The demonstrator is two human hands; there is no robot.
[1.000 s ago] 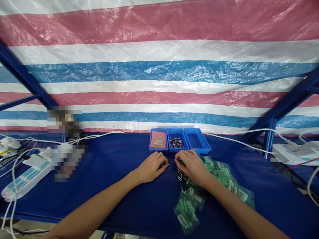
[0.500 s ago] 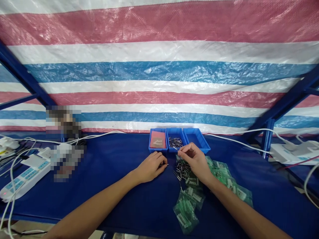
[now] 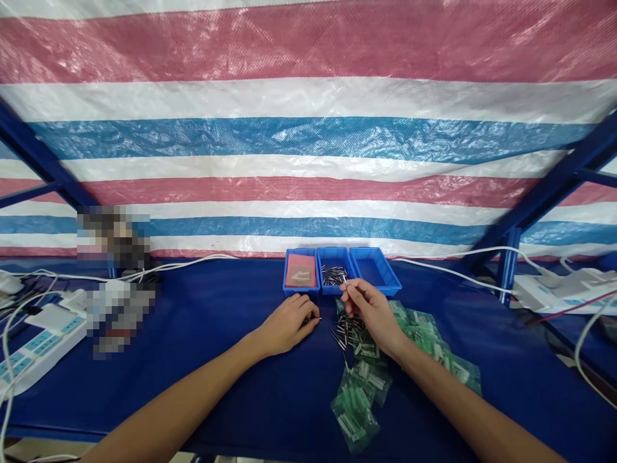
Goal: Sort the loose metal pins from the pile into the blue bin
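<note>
My left hand (image 3: 288, 326) rests on the blue table (image 3: 231, 399), its fingers curled around small dark rods; one light tip pokes out by the thumb. In a pinch between thumb and fingertips, my right hand (image 3: 375, 315) has a thin, short metal rod (image 3: 344, 281), raised in front of the middle blue bin (image 3: 321, 287). Several similar rods (image 3: 333, 275) lie in that bin. A loose pile of dark, silver-tipped rods (image 3: 341, 333) spreads between my hands, partly under the right one. Exactly what kind of rod they are is too small to tell.
Green plastic packets (image 3: 355, 418) lie right of the pile and under my right forearm. The left bin (image 3: 301, 270) holds a pink sheet and a small bag; the right bin (image 3: 376, 270) stands beside the middle one. Power strips (image 3: 41, 344) with white cables flank the table. A blurred person is at far left.
My right hand has turned slightly, so the rod in its fingertips now points upward near the middle bin. My left hand keeps its place on the table. The view has shifted a little.
</note>
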